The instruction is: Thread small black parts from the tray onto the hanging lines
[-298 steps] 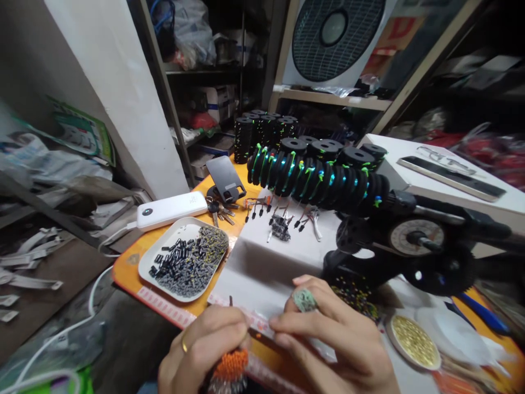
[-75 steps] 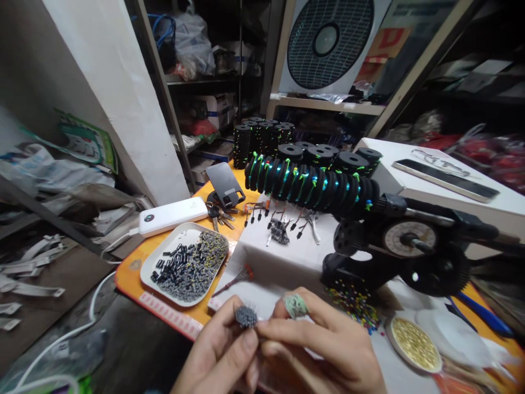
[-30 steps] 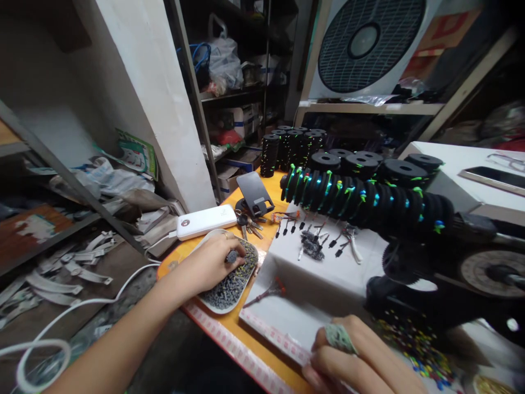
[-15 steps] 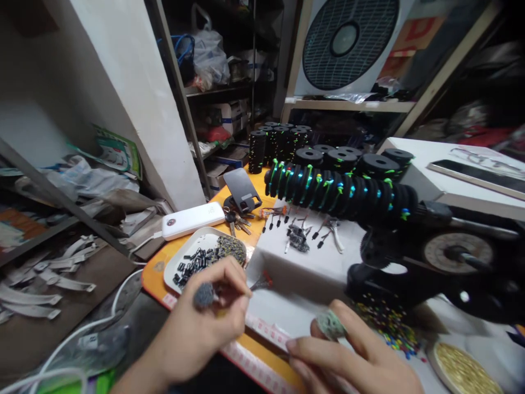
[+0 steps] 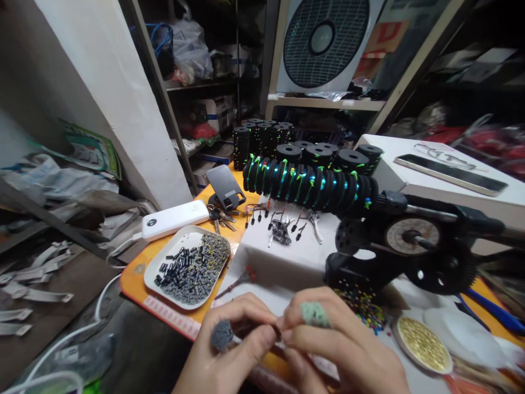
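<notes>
Head view: left hand (image 5: 241,355), grasping grey bundle (image 5: 222,335), near. Right hand (image 5: 344,345), fingertips meeting the left's; its grip, cannot tell. Care, as judged: fingertips steady, bundle uncrushed. Left, farther: tray (image 5: 148,268) of small pieces (image 5: 192,290), on orange surface (image 5: 133,268).

Piece (image 5: 278,330) between fingers (image 5: 262,338) too small to tell, fan (image 5: 326,41) cut off at top

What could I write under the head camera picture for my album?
Left hand and right hand meet at the fingertips near a white tray of small grey and black pieces.
</notes>
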Action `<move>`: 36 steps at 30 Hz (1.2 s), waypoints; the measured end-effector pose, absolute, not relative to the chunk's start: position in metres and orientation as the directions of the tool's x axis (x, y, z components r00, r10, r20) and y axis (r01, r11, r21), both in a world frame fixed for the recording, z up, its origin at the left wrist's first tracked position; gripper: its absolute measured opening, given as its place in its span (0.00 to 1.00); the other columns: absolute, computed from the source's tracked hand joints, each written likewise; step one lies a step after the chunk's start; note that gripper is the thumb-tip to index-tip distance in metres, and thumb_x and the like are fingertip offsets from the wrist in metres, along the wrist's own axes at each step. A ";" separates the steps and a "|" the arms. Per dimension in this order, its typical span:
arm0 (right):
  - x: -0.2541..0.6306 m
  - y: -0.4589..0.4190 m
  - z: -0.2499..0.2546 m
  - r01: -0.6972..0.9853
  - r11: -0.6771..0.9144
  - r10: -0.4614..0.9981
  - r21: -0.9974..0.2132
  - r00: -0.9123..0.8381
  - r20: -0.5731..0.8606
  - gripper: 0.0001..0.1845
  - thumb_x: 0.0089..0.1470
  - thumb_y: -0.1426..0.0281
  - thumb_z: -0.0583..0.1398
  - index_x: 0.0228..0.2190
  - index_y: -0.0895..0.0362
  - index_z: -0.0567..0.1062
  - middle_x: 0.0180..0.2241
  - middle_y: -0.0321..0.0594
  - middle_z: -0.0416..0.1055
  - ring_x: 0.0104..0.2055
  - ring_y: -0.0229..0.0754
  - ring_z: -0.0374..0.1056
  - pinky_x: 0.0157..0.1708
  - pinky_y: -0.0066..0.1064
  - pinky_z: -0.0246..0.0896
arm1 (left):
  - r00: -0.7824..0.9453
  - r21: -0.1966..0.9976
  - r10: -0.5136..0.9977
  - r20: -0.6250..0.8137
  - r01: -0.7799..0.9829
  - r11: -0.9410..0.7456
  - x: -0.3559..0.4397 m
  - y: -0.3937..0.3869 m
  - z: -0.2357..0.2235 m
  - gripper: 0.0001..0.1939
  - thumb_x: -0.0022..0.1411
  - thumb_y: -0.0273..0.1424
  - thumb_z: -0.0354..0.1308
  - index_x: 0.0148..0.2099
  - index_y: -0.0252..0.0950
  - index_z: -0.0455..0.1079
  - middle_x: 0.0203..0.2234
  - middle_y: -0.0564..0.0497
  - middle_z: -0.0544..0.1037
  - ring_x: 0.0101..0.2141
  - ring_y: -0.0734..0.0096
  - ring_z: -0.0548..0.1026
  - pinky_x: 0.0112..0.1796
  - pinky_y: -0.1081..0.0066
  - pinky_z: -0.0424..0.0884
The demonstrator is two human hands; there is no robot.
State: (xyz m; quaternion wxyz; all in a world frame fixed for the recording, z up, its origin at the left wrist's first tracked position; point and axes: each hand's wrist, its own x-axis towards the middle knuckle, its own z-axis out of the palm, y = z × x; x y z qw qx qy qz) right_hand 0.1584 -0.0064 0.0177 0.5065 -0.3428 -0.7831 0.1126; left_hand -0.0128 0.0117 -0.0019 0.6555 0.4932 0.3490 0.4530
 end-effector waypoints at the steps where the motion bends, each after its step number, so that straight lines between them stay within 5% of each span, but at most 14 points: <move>1: 0.157 -0.007 0.017 0.412 0.711 0.679 -0.570 -0.190 0.709 0.14 0.52 0.85 0.59 0.37 0.56 0.71 0.30 0.41 0.72 0.35 0.41 0.69 0.32 0.31 0.71 | 0.292 0.952 0.956 -0.032 -0.281 0.118 -0.012 0.010 -0.001 0.09 0.60 0.38 0.66 0.33 0.39 0.81 0.28 0.50 0.77 0.33 0.67 0.75 0.36 0.72 0.68; 6: 0.151 -0.006 0.008 0.412 0.651 0.740 -0.637 -0.160 0.653 0.13 0.50 0.85 0.57 0.28 0.55 0.63 0.27 0.37 0.63 0.33 0.40 0.64 0.29 0.31 0.63 | 0.132 0.836 0.962 -0.241 -0.474 0.275 -0.002 0.004 0.003 0.10 0.48 0.40 0.75 0.29 0.41 0.80 0.25 0.55 0.76 0.26 0.77 0.71 0.29 0.81 0.68; 16: 0.150 -0.005 0.009 0.350 0.596 0.797 -0.722 -0.153 0.584 0.11 0.53 0.82 0.56 0.27 0.54 0.61 0.26 0.35 0.60 0.34 0.41 0.62 0.32 0.33 0.60 | 0.106 0.750 0.966 -0.237 -0.612 0.251 0.008 0.005 -0.008 0.12 0.45 0.34 0.77 0.27 0.36 0.78 0.21 0.59 0.70 0.18 0.88 0.60 0.20 0.88 0.58; 29: 0.149 -0.006 0.015 0.389 0.621 0.770 -0.680 -0.138 0.623 0.11 0.50 0.82 0.56 0.25 0.55 0.64 0.24 0.35 0.62 0.31 0.40 0.62 0.29 0.32 0.61 | 0.110 0.801 0.970 -0.215 -0.548 0.240 0.005 0.002 0.000 0.13 0.46 0.34 0.77 0.24 0.37 0.75 0.21 0.58 0.71 0.23 0.80 0.65 0.27 0.81 0.65; 36: 0.154 -0.002 0.021 0.364 0.596 0.795 -0.716 -0.142 0.590 0.09 0.56 0.82 0.60 0.36 0.57 0.77 0.30 0.41 0.75 0.37 0.42 0.70 0.35 0.34 0.71 | 0.122 0.815 0.985 -0.126 -0.553 0.173 0.006 0.003 -0.004 0.09 0.49 0.36 0.75 0.27 0.40 0.79 0.23 0.57 0.76 0.28 0.75 0.74 0.32 0.78 0.71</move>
